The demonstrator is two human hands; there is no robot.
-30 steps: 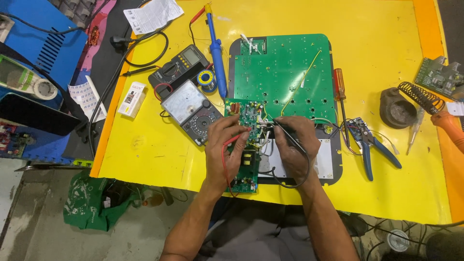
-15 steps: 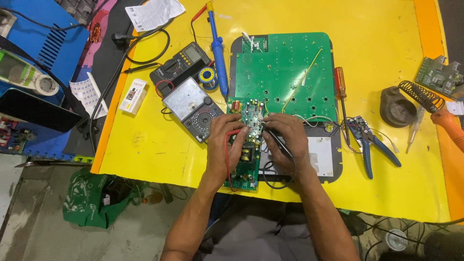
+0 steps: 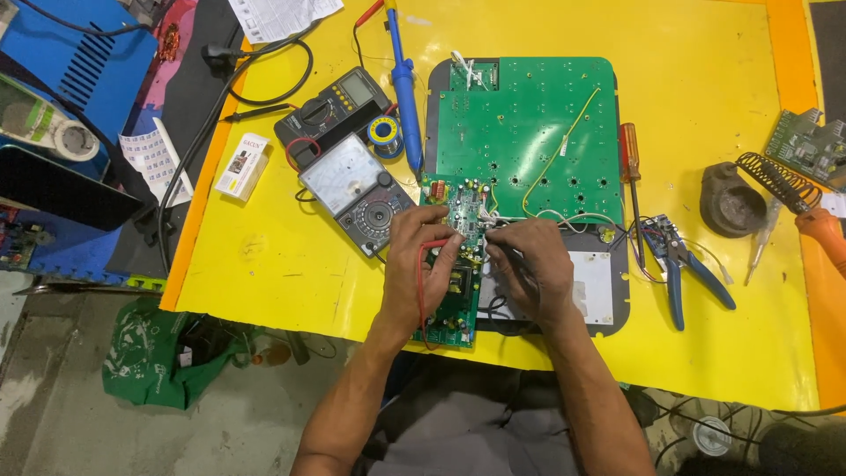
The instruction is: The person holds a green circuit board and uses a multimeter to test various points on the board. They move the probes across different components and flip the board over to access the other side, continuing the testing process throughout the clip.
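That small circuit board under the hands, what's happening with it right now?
A person leans over a yellow table with both hands on a small green circuit board. The left hand presses a red test probe to it; the right hand holds a black probe against it. An analog multimeter sits just left, and a large green board lies behind.

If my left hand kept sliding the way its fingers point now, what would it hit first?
Your left hand points up and to the right, its fingers already on the small green circuit board. Going on, it would likely meet the large green panel board, though height is unclear.
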